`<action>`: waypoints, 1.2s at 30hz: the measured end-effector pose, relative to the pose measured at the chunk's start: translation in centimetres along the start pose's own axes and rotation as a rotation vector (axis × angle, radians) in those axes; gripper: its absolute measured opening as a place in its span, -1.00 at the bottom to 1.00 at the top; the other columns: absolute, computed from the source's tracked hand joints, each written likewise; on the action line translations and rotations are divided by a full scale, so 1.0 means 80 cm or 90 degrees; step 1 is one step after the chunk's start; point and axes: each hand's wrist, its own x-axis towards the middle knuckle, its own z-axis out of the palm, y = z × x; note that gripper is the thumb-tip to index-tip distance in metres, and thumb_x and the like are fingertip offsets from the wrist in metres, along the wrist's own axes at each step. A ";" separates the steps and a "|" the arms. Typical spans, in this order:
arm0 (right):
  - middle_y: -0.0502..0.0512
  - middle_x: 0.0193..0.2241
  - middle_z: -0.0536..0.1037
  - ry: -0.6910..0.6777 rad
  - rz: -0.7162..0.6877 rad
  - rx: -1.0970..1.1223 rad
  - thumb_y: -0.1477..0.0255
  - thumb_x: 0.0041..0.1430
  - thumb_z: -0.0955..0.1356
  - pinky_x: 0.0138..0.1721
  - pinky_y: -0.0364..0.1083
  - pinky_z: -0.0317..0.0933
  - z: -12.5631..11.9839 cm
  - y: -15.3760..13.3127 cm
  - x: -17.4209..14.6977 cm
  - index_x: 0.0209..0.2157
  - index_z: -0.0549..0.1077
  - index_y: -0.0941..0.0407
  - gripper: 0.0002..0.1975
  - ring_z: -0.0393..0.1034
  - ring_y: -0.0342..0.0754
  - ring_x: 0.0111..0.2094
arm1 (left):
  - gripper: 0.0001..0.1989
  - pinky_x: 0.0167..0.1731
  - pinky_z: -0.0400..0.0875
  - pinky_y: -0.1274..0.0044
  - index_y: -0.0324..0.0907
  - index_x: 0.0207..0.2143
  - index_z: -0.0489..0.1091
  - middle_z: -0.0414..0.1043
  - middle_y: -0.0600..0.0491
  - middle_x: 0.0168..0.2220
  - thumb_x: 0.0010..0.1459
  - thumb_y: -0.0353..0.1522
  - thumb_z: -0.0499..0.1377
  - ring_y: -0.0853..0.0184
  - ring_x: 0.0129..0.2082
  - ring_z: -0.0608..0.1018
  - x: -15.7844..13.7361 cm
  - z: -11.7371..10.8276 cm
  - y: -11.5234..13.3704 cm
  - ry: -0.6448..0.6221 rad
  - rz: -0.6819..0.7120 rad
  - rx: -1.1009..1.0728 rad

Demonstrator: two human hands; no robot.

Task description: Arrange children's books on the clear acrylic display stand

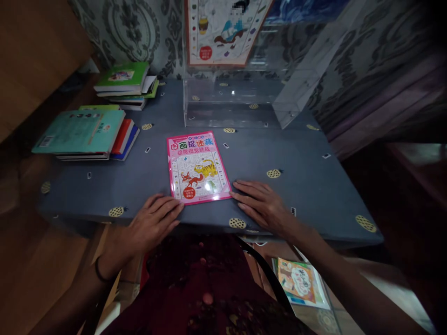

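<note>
A pink-bordered children's picture book lies closed and face up on the cloth-covered table, with a yellow cat and a red fox on its cover. My left hand rests flat by the book's lower left corner, fingertips at its edge. On the other side, my right hand lies with fingers stretched out, its tips touching the lower right corner. Neither hand grips anything.
Two book stacks stand at the left: a teal-topped one and a green-topped one behind it. A clear acrylic rack at the back holds another picture book. Below the table's front edge lie more books.
</note>
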 end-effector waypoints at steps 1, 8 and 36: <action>0.26 0.12 0.55 0.003 -0.007 -0.003 0.47 0.40 0.26 0.13 0.28 0.35 0.000 0.000 0.000 0.13 0.51 0.08 -0.65 0.38 0.17 0.21 | -0.69 0.10 0.39 0.29 -0.23 0.15 0.34 0.56 -0.07 -0.01 0.42 -0.41 0.03 0.21 0.01 0.53 -0.004 -0.003 -0.001 -0.001 -0.003 0.000; 0.25 0.13 0.54 0.038 -0.026 -0.032 0.48 0.40 0.28 0.15 0.29 0.33 -0.002 -0.008 0.003 0.14 0.48 0.08 -0.66 0.38 0.17 0.21 | -0.67 0.05 0.48 0.26 -0.22 0.18 0.32 0.56 -0.09 0.04 0.43 -0.41 0.01 0.19 0.05 0.55 -0.020 -0.006 0.000 0.002 -0.033 -0.017; 0.19 0.21 0.47 0.045 0.031 0.013 0.56 0.39 0.25 0.26 0.22 0.30 0.025 -0.068 0.001 0.40 0.13 0.03 -0.40 0.36 0.06 0.25 | -0.71 -0.07 0.54 0.34 -0.17 0.09 0.42 0.56 -0.06 -0.07 0.38 -0.46 0.06 0.24 -0.06 0.56 -0.015 -0.005 0.000 0.055 -0.112 -0.143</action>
